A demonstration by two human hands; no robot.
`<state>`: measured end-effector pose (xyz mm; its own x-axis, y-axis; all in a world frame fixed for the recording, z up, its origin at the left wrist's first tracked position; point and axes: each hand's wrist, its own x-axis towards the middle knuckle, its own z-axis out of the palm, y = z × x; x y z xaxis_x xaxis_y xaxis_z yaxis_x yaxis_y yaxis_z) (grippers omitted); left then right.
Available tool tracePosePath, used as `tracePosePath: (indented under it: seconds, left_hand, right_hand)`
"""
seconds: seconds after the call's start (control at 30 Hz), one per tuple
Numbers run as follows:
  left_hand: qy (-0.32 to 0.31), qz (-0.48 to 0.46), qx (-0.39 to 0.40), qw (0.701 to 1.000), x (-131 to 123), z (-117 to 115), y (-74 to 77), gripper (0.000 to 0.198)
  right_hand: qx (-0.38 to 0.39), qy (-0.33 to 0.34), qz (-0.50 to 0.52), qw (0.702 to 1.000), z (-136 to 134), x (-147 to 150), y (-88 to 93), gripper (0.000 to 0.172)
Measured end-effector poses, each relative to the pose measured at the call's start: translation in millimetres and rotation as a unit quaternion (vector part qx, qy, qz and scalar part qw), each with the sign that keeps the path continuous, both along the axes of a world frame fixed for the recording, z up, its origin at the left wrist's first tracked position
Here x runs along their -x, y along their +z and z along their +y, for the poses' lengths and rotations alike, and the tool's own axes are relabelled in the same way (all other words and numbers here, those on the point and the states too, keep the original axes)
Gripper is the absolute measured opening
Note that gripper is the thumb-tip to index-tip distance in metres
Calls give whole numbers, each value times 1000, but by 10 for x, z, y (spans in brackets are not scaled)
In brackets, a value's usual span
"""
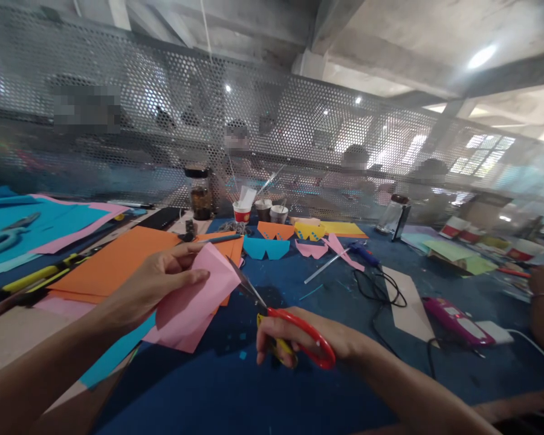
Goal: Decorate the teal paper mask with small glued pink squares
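Observation:
My left hand (165, 278) pinches a sheet of pink paper (194, 302) between thumb and fingers, holding it up over the blue table. In my right hand (283, 338) is a pair of scissors (301, 323) with one red and one yellow handle, my fingers through the loops. The scissor blades point up and left and meet the upper right edge of the pink paper; how far they cut into it I cannot tell. Beyond the hands lie cut paper shapes: a blue one (266, 248), an orange one (275, 231), a yellow one (309, 232) and a pink one (312, 250).
Orange sheets (113, 263) lie left, near a yellow-and-black cutter (36, 275) and grey-blue scissors (6, 235). A glue gun (365, 252) with a black cord sits right, before a purple power strip (457, 320). Cups (242, 211) and a jar (200, 196) stand by the perforated screen. Another person's hand is at far right.

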<state>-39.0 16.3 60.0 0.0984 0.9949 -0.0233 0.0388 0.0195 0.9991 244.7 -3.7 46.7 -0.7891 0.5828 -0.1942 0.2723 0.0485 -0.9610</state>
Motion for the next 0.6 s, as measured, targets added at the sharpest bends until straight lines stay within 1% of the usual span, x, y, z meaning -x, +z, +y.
tracePosePath:
  seconds: [0.17,0.4,0.6]
  left_hand:
    - [-17,-15,5,1000,13,-19,19,59]
    - [-7,-11,6,1000,7,-6,7,61]
    - [2,11,-10,1000,14,20,-33,57]
  right_hand:
    - [-4,-5,0,1000,-2,1,3,56]
    - [-8,-10,-13,1000,-2,-2,-38,55]
    - [-15,-34,-41,998,-29,14,0,57]
